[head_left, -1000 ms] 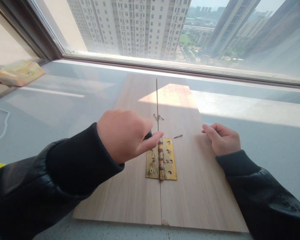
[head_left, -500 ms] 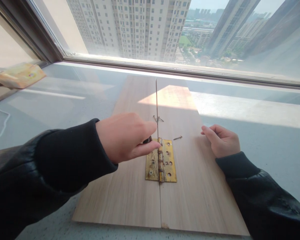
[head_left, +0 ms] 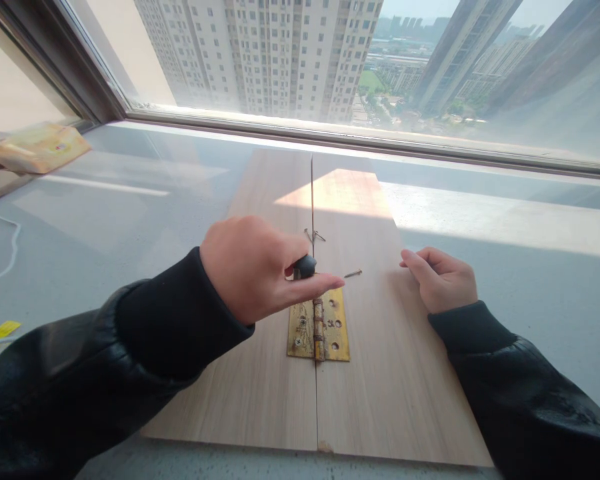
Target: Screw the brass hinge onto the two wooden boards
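Observation:
My left hand [head_left: 260, 273] is closed round the black-handled screwdriver [head_left: 305, 267], with the thumb stretched out to the right. Its shaft and tip are hidden behind the hand. Below lies a worn brass hinge [head_left: 319, 327], flat across the seam between the left wooden board [head_left: 250, 387] and the right wooden board [head_left: 380, 373]. Screws sit in the hinge's left leaf; the visible holes of its right leaf have none. A loose screw [head_left: 353, 273] lies right of the thumb. My right hand [head_left: 443, 277] is closed by the right board's edge; its curled fingers hide anything inside.
More loose screws [head_left: 319, 235] lie at the seam beyond the left hand. A pale wooden-looking block [head_left: 40, 148] is at the far left, with a white cable [head_left: 13, 243] nearer. A yellow tag [head_left: 0, 335] shows by the left sleeve. A window frame [head_left: 360, 143] runs behind the sill.
My left hand has shifted slightly right and turned, so the black handle end shows more and the thumb reaches further right. My right hand has hardly moved.

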Demonstrator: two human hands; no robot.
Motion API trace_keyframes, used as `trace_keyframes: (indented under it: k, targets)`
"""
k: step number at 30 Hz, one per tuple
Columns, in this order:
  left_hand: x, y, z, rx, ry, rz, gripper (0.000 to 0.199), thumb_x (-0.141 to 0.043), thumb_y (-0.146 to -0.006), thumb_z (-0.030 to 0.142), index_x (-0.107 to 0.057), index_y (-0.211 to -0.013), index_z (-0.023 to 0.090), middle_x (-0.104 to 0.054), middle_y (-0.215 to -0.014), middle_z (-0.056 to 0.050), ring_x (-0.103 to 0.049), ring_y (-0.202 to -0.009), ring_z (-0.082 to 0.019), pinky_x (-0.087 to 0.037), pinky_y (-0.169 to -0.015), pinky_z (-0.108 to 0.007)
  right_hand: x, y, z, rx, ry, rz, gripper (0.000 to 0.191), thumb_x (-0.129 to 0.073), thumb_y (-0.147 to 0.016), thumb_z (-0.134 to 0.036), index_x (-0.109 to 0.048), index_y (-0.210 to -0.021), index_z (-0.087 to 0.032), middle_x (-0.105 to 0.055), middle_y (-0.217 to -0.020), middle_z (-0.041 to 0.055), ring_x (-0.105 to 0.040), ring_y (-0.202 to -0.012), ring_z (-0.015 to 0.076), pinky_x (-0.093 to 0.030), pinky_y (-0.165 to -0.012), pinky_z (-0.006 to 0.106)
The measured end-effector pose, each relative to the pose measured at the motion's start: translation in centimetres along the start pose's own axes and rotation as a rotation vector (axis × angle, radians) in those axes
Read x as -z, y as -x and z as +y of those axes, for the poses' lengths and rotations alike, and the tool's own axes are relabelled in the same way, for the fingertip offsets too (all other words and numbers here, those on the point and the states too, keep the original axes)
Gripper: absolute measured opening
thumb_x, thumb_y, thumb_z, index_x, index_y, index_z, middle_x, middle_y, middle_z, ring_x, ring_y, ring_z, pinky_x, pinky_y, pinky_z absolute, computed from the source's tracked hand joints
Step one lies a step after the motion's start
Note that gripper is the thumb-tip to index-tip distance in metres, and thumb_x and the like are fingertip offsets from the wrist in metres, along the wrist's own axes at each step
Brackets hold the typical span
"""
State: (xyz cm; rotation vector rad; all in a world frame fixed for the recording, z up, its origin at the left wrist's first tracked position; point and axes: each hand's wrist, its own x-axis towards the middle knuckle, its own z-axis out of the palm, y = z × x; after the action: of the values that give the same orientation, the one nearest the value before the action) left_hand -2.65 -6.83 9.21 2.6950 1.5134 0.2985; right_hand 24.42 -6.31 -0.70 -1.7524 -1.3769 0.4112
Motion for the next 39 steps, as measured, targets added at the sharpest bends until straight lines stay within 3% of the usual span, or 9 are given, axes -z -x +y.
trace_keyframes:
  k: [4,7,11,19,25,29,33,39]
  targets:
    - [-0.2,0.3,0.4,0.103,-0.168,0.024,0.061,-0.029,-0.081,0.064,-0.052,-0.051,0.018,-0.043,-0.043,-0.003,-0.034,-0.042,-0.011,-0.015,-0.046,-0.026,0.1,0.0,0.0,0.005,-0.007,-0.001,0.030,-0.058,-0.075,-0.042,-0.058,-0.055,-0.019,-0.035,-0.041,-0.0063,-0.032,-0.044,0.0092,-0.025,-0.048,0.027]
    - [0.1,0.3,0.8,0.119,-0.224,-0.045,0.056,-0.026,-0.084,0.059,-0.054,-0.058,0.018,-0.046,-0.046,-0.004,-0.037,-0.042,-0.012,-0.014,-0.046,-0.025,0.1,0.0,0.0,0.007,-0.007,0.001,0.030,-0.058,-0.075,-0.042,-0.058,-0.055,-0.019,-0.035,-0.041,-0.0062,-0.032,-0.044,0.0092,-0.025,-0.048,0.027]
    - [0.6,0.0,1.3,0.078,-0.235,-0.135,0.050,-0.026,-0.085,0.055,-0.054,-0.065,0.018,-0.051,-0.051,-0.005,-0.042,-0.044,-0.015,-0.015,-0.045,-0.025,0.1,0.0,0.1,0.012,-0.010,-0.001,0.030,-0.058,-0.075,-0.042,-0.059,-0.055,-0.019,-0.033,-0.039,-0.0068,-0.031,-0.043,0.0093,-0.025,-0.047,0.027]
    - [0.4,-0.3,0.7,-0.069,-0.120,-0.084,0.041,-0.033,-0.087,0.049,-0.049,-0.065,0.018,-0.047,-0.049,0.000,-0.037,-0.043,-0.012,-0.020,-0.044,-0.024,0.1,-0.1,0.4,0.025,-0.014,0.005,0.031,-0.059,-0.074,-0.043,-0.058,-0.054,-0.020,-0.038,-0.041,-0.0054,-0.035,-0.044,0.0101,-0.028,-0.048,0.027]
    - [0.0,-0.5,0.0,-0.145,0.023,-0.110,0.031,-0.041,-0.085,0.042,-0.045,-0.065,0.018,-0.044,-0.050,0.003,-0.034,-0.043,-0.010,-0.023,-0.045,-0.024,0.1,-0.1,0.3,0.027,-0.012,0.003,0.031,-0.058,-0.075,-0.043,-0.059,-0.054,-0.020,-0.039,-0.041,-0.0053,-0.035,-0.044,0.0102,-0.029,-0.048,0.026]
    - [-0.8,-0.2,-0.5,-0.117,0.177,-0.010,0.035,-0.041,-0.084,0.044,-0.041,-0.059,0.019,-0.039,-0.048,0.003,-0.030,-0.044,-0.010,-0.026,-0.046,-0.024,0.0,-0.2,0.3,0.024,-0.005,-0.002,0.031,-0.058,-0.075,-0.043,-0.059,-0.054,-0.019,-0.040,-0.043,-0.0050,-0.036,-0.046,0.0101,-0.029,-0.049,0.026]
    - [-1.5,0.8,-0.7,-0.102,0.306,0.134,0.042,-0.053,-0.081,0.046,-0.041,-0.051,0.018,-0.037,-0.045,0.004,-0.028,-0.045,-0.008,-0.025,-0.044,-0.023,0.0,-0.2,0.4,0.026,0.003,-0.003,0.032,-0.058,-0.075,-0.043,-0.058,-0.054,-0.019,-0.039,-0.042,-0.0052,-0.035,-0.045,0.0100,-0.028,-0.048,0.026]
    - [-2.0,1.5,0.0,-0.049,0.177,0.273,0.043,-0.048,-0.084,0.047,-0.043,-0.052,0.019,-0.042,-0.047,0.003,-0.033,-0.045,-0.009,-0.027,-0.047,-0.024,0.0,-0.1,0.3,0.029,0.004,0.004,0.033,-0.058,-0.075,-0.045,-0.059,-0.055,-0.019,-0.036,-0.040,-0.0057,-0.033,-0.042,0.0098,-0.026,-0.045,0.026]
